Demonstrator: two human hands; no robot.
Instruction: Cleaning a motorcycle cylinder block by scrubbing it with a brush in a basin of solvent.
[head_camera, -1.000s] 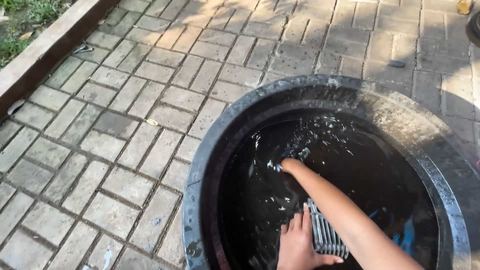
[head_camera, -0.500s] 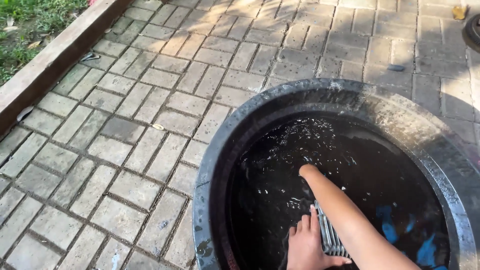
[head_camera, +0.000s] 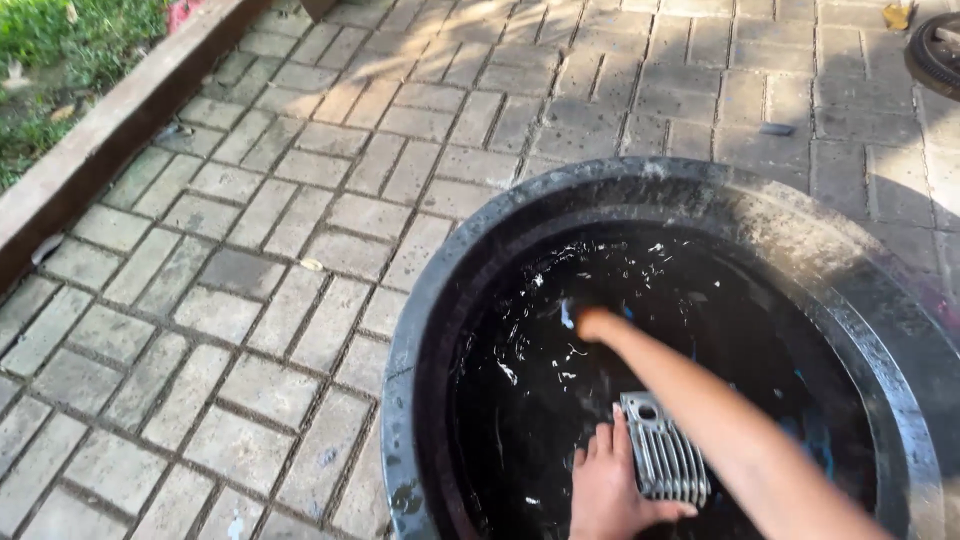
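Left hand: grasping ribbed metal part.
Right hand: submerged, grip unclear.
Tub: black, dark water.

Ribbed metal washboard in a black tub of water

The grey, ridged washboard leans tilted in the dark water near the tub's near side, its top end with a small hole showing above the surface. The wide round tub has a scuffed, dusty rim; white flecks of foam float inside.
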